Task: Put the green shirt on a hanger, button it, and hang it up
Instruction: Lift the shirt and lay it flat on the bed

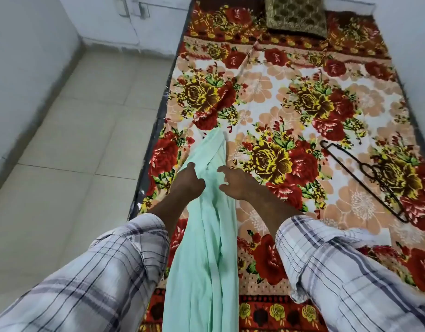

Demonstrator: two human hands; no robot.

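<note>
So I've got the pale mint-green cotton shirt (206, 224) bunched into a long rope shape, running from the near edge of the red-and-yellow floral bedspread (266, 97) up toward its middle. The thin dark metal hanger (365, 178) is lying flat on the same bedspread, well off to the right of the shirt, not touching it.

Best move here, I reckon: find the collar and shoulders first and shake the thing open flat, instead of stuffing the hanger into a twisted bundle. The buttons will line up way easier later.

Grip-wise: my left hand (188, 182) is on the shirt's left side, fingers curled against the cloth, though I can't tell if it's really pinching any. My right hand (233, 182) is spread loosely open just right of the shirt, fingertips about at the fabric, holding nothing.
</note>
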